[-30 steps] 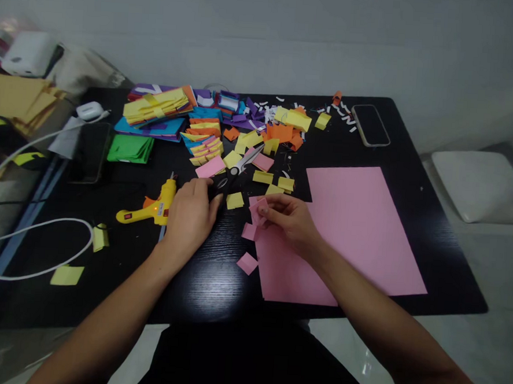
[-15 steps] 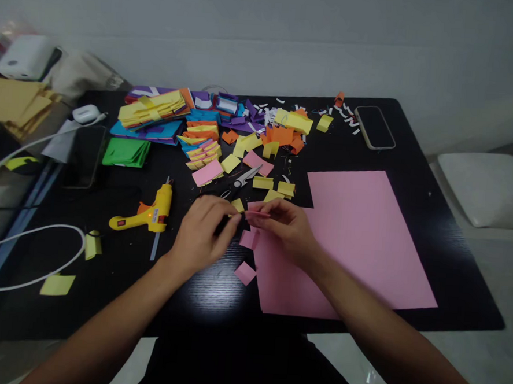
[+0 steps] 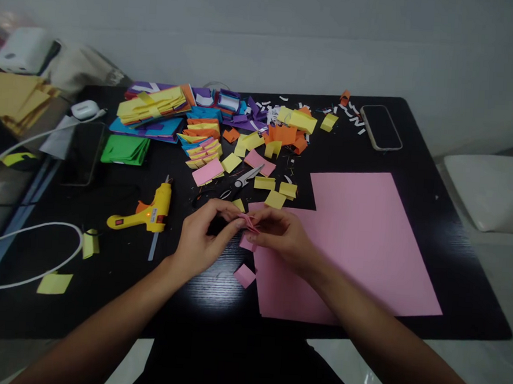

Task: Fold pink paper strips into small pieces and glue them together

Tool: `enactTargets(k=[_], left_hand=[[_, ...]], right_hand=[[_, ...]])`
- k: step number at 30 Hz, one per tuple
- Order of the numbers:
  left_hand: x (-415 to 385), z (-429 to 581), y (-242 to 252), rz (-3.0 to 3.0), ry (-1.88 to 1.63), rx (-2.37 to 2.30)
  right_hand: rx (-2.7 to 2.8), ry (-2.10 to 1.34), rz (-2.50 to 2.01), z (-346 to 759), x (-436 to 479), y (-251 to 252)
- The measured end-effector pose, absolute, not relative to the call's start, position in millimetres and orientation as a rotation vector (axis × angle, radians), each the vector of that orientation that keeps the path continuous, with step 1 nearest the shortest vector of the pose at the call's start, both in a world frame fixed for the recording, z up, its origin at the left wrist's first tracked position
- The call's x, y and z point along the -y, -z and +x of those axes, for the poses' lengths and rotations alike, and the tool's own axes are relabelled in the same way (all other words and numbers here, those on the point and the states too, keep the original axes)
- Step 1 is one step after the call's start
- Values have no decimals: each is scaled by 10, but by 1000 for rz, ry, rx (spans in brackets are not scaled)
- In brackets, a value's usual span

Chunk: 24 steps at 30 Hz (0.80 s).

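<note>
Between the fingertips of both hands is a small folded piece of pink paper [image 3: 249, 222]. My left hand [image 3: 206, 233] pinches it from the left, and my right hand [image 3: 283, 235] grips its right side. Two small creased pink paper pieces lie just below; the nearer one [image 3: 245, 276] rests by the left edge of a large pink sheet [image 3: 362, 239]. My right wrist and forearm pass over that sheet. Scissors [image 3: 245, 178] with dark handles lie beyond my left hand, partly hidden by it.
A yellow glue gun [image 3: 159, 207] with a glowing light lies at left. Behind are stacks of folded coloured paper [image 3: 152, 109], a green paper bundle [image 3: 126, 150], yellow pieces and white scraps. A phone [image 3: 381, 128] lies at back right; a white cable [image 3: 32, 224] loops at left.
My left fingertips have come in to meet the pink paper, which has tilted and shifted slightly down between both hands. The camera view has shifted slightly.
</note>
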<state>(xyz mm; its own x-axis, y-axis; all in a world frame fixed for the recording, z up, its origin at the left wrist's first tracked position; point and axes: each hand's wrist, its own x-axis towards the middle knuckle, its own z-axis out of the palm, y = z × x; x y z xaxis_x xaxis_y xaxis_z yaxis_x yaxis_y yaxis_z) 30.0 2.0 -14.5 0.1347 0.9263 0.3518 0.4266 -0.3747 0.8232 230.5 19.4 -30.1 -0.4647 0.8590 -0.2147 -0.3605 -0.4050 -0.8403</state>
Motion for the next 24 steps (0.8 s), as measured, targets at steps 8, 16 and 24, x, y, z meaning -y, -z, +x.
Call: enactTargets(k=[8,16,24], left_hand=[[-51,309,131,1781,-1229,-1272],[-54,311,148,1641,-1295,-1168],[-40,351,149,1535,-1213,-1200]], right_hand=[[999,-1911,-859,2315,-218,259],[925,-1861,-899,2297,-204,271],[1059,-1647,-951,2312,-232,303]])
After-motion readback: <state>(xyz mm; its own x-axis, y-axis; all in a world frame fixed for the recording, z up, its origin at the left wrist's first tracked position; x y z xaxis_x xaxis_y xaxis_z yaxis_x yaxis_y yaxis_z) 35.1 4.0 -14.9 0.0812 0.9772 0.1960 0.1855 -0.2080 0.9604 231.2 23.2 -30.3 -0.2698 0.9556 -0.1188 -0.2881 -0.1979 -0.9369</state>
